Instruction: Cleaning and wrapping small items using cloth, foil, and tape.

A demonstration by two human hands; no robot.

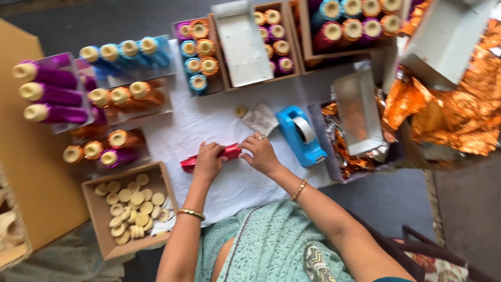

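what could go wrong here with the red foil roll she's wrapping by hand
1. Both hands, left and right, grip the red roll mid-wrap; the thin foil could crease or tear.
2. The tape dispenser sits just beyond the right hand; reaching for it frees one hand, so the foil may unroll.
3. The box of discs lies by the left elbow and could get knocked.

The foil-wrapped roll lies on the cloth, tape dispenser right, box of discs near left, spool boxes far.

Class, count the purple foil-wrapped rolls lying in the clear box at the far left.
3 purple rolls: top, middle, bottom, stacked in the clear box; others may hide behind.
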